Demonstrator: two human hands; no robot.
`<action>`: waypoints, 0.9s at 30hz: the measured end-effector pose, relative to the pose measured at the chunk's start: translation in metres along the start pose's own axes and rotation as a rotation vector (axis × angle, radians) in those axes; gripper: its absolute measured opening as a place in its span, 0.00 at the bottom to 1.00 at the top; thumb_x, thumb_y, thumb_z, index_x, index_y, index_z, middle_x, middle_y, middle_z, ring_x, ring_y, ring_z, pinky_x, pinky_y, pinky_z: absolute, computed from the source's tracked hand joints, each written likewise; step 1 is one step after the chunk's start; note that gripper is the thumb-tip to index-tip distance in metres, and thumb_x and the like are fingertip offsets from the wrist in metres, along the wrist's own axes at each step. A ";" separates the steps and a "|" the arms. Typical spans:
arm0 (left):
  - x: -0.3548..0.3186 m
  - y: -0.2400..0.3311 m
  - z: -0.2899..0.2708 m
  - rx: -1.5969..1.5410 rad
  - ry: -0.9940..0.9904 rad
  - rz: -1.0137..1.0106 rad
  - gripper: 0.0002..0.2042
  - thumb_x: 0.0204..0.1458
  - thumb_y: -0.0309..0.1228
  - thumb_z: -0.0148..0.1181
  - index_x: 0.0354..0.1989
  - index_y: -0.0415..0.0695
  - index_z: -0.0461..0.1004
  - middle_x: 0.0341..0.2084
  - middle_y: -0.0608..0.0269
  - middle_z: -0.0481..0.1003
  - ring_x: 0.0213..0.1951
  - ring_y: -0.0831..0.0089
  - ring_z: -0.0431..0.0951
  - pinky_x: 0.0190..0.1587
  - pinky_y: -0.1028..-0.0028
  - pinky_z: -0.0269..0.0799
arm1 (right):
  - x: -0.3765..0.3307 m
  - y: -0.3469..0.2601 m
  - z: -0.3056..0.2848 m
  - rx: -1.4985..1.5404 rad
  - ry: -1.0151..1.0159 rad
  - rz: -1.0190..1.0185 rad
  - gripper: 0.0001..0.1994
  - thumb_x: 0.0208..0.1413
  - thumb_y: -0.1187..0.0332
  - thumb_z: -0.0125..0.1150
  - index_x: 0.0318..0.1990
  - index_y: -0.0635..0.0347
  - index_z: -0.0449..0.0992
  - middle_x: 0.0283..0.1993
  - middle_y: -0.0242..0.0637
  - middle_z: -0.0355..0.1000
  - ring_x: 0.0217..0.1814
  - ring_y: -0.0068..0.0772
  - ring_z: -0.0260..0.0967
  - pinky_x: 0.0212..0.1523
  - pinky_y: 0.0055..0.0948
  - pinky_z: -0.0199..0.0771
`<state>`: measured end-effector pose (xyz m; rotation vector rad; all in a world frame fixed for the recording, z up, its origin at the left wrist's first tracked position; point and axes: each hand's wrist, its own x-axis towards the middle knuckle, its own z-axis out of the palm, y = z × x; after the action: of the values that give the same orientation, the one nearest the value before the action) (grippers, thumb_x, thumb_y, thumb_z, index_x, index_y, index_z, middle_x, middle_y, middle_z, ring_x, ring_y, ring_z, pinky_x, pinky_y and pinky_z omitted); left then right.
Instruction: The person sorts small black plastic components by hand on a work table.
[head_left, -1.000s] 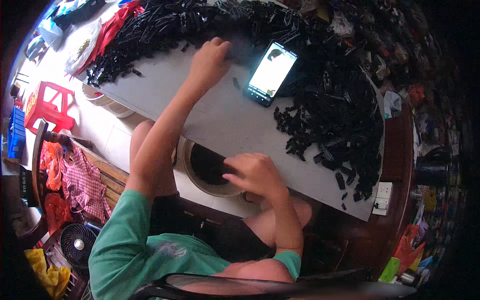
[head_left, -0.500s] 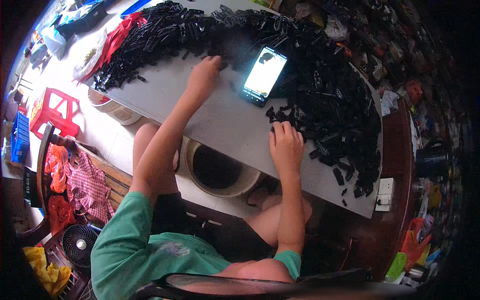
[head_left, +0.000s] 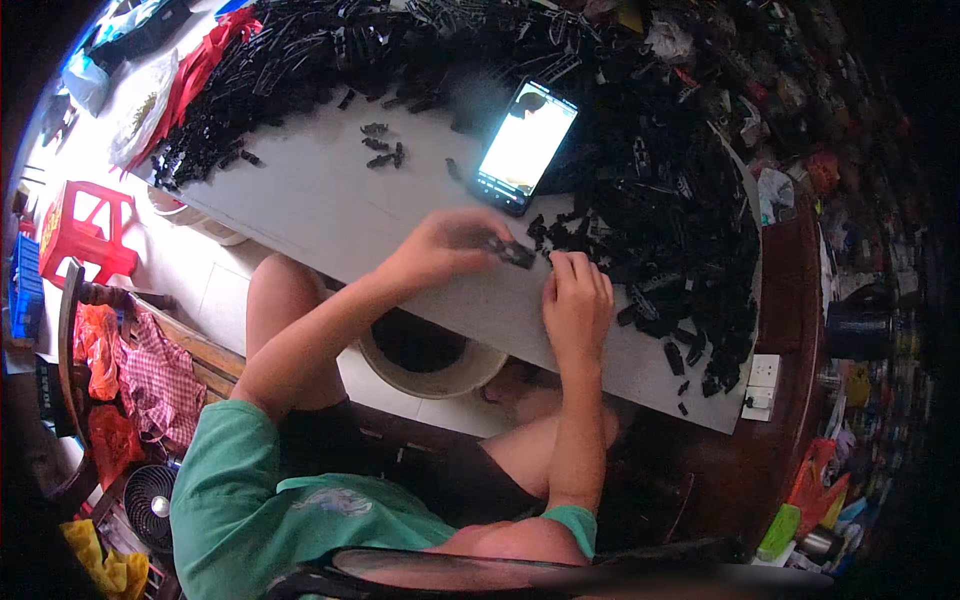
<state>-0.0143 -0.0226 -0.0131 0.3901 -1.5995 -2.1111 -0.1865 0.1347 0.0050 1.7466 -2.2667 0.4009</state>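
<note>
Holding a small black part [head_left: 515, 252] in our left hand [head_left: 440, 250], we have the fingers pinched round it just above the table [head_left: 330, 205], a little near of the phone [head_left: 527, 146]. Our right hand [head_left: 577, 300] lies just right of it, fingers curled down with the tips on the table at the near edge of the big heap [head_left: 660, 200]; whether those fingers grip a piece of their own we cannot tell, since the knuckles hide what is under them. The two hands are close together but not touching.

As for progress, we judge the work to be far from over. The heap of black parts runs along the far side and right side of the table and looks barely thinned. A second pile [head_left: 250, 90] lies at the far left, and a few loose bits [head_left: 382, 148] sit alone on the bare middle. We see no finished stack or sorted row on the table. A round tub [head_left: 430, 370] stands on the floor under the near edge, between our knees; its inside is dark and we cannot say what it holds.

The part sits at the fingertips of the left hand, pointing right toward the right hand's fingertips.
</note>
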 end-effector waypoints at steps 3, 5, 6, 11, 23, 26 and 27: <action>-0.001 0.000 0.006 0.013 -0.100 -0.003 0.13 0.50 0.16 0.62 0.45 0.39 0.78 0.45 0.62 0.79 0.48 0.76 0.78 0.54 0.73 0.73 | 0.003 -0.001 -0.005 0.035 0.000 0.034 0.16 0.51 0.76 0.62 0.48 0.59 0.75 0.46 0.39 0.71 0.49 0.45 0.71 0.52 0.41 0.70; -0.002 -0.001 0.007 -0.052 -0.153 -0.045 0.13 0.50 0.15 0.62 0.45 0.37 0.79 0.46 0.61 0.79 0.49 0.74 0.78 0.53 0.73 0.74 | 0.002 0.001 -0.003 0.057 0.023 0.057 0.16 0.51 0.76 0.61 0.49 0.59 0.75 0.47 0.39 0.71 0.50 0.46 0.71 0.52 0.42 0.70; -0.002 -0.002 0.009 -0.055 -0.152 -0.045 0.13 0.50 0.15 0.62 0.45 0.37 0.79 0.46 0.61 0.79 0.49 0.74 0.78 0.53 0.73 0.74 | 0.001 0.003 -0.004 0.140 0.059 0.105 0.16 0.51 0.77 0.61 0.49 0.59 0.75 0.46 0.40 0.71 0.49 0.46 0.72 0.51 0.42 0.71; -0.001 -0.011 0.010 -0.023 -0.133 -0.033 0.15 0.50 0.15 0.61 0.47 0.36 0.78 0.45 0.58 0.79 0.46 0.74 0.80 0.50 0.75 0.76 | 0.004 0.001 -0.012 0.396 0.166 0.160 0.13 0.50 0.82 0.62 0.44 0.60 0.77 0.45 0.41 0.72 0.48 0.44 0.73 0.47 0.39 0.74; -0.001 -0.007 0.026 -0.023 -0.074 -0.098 0.13 0.59 0.28 0.60 0.47 0.30 0.75 0.37 0.56 0.80 0.37 0.73 0.82 0.42 0.74 0.76 | -0.006 -0.016 -0.012 0.541 0.222 -0.177 0.10 0.47 0.85 0.65 0.38 0.66 0.79 0.45 0.42 0.78 0.45 0.44 0.77 0.46 0.37 0.78; -0.003 -0.014 0.025 -0.117 -0.078 -0.109 0.13 0.60 0.29 0.60 0.47 0.30 0.75 0.37 0.56 0.80 0.37 0.74 0.82 0.41 0.75 0.76 | -0.005 -0.020 -0.013 0.578 0.239 -0.176 0.10 0.46 0.85 0.66 0.38 0.66 0.79 0.45 0.42 0.78 0.45 0.45 0.77 0.46 0.37 0.78; -0.003 -0.015 0.026 -0.120 -0.079 -0.111 0.13 0.60 0.29 0.60 0.47 0.30 0.75 0.37 0.56 0.80 0.37 0.74 0.82 0.41 0.75 0.76 | -0.005 -0.020 -0.014 0.577 0.236 -0.173 0.10 0.46 0.85 0.66 0.38 0.66 0.79 0.45 0.42 0.78 0.45 0.45 0.77 0.46 0.37 0.78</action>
<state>-0.0273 0.0032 -0.0204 0.3673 -1.5167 -2.3191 -0.1652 0.1397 0.0171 1.9914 -1.9267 1.2474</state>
